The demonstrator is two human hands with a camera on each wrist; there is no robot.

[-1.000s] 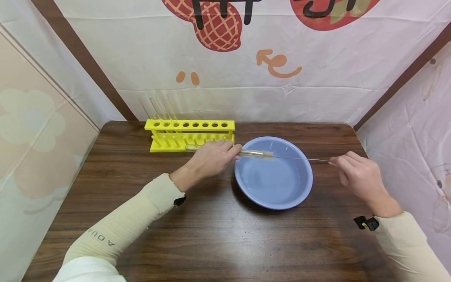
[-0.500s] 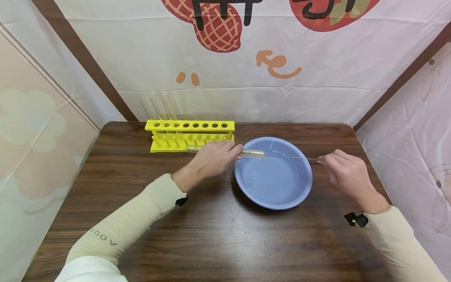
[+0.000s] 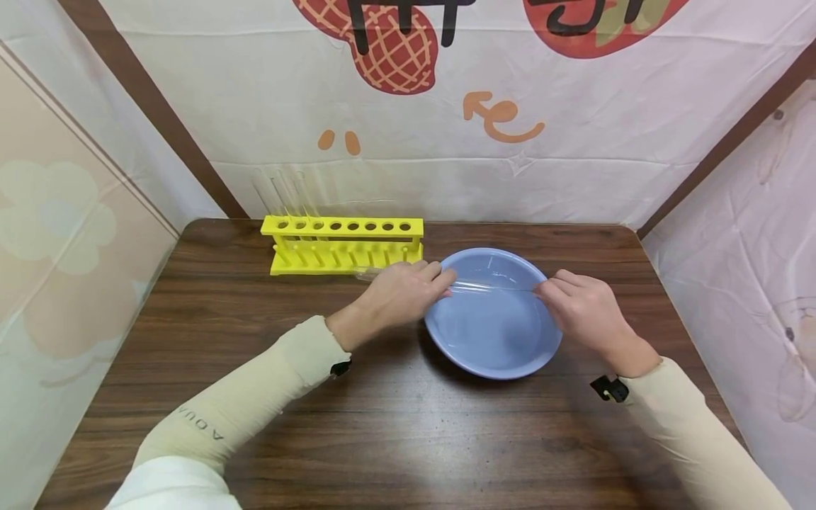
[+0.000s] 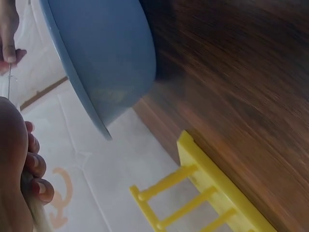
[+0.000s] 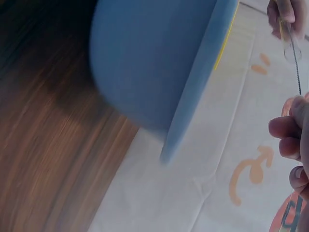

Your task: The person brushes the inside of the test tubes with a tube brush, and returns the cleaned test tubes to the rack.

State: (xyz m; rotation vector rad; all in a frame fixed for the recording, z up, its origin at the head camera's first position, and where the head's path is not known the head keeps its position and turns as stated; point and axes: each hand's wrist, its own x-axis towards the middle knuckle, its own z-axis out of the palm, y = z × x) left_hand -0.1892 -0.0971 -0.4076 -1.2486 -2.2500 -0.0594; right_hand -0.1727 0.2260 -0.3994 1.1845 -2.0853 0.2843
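Above the blue basin [image 3: 440,343], my left hand [image 3: 404,292] grips a clear glass test tube [image 3: 474,287] lying nearly level, its mouth facing right. My right hand [image 3: 583,312] pinches the thin twisted-wire handle of a test tube brush [image 5: 297,72], just outside the tube's mouth. The wire runs into the tube. In the left wrist view, pale bristles show inside the tube below the left fingers [image 4: 36,164]; my left hand hides much of the tube. The rounded end sticks out left of that hand, in front of the yellow test tube rack [image 3: 344,227].
Several clear test tubes [image 3: 296,195] stand in the left holes of the rack. Shallow water lies in the basin, which sits on the dark wooden table [image 3: 408,439]. A printed white cloth [image 3: 414,177] hangs behind the table's far edge.
My right hand has moved left toward the tube, sliding the brush from its mouth deep inside. My left hand has shifted slightly right and down with the tube.
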